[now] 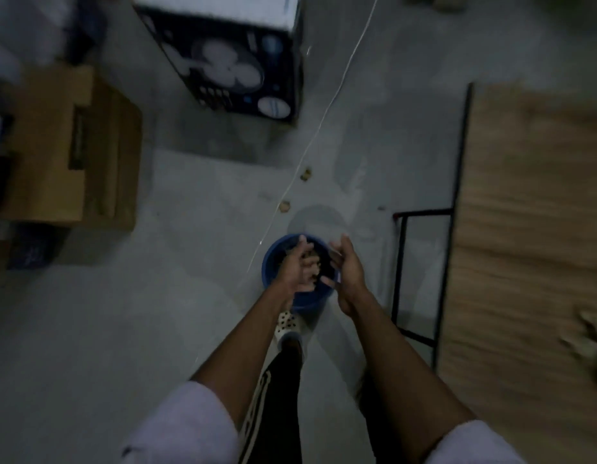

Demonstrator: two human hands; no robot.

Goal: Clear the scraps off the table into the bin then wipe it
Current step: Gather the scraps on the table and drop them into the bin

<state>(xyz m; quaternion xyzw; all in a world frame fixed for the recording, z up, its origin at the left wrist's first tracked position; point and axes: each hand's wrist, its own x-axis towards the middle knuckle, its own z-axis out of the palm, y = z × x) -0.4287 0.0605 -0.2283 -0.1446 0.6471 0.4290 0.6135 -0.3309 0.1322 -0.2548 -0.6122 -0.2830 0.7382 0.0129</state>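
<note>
Low centre: round blue plastic bin point(302, 304) on grey floor. Left hand point(299, 267) and right hand point(345, 266) over it, grips loose, holding nothing certain. Wood-grain counter point(524, 229) right, pale scraps point(588, 336) remaining.

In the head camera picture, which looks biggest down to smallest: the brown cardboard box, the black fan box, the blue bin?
1. Brown cardboard box and black printed fan box: about alike, unsure.
2. Round blue plastic bin, clearly smallest.

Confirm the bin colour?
Blue; the bin shows in the head view, on the floor beneath both hands.

text: none legible | fan box point(237, 72): print blurred
</note>
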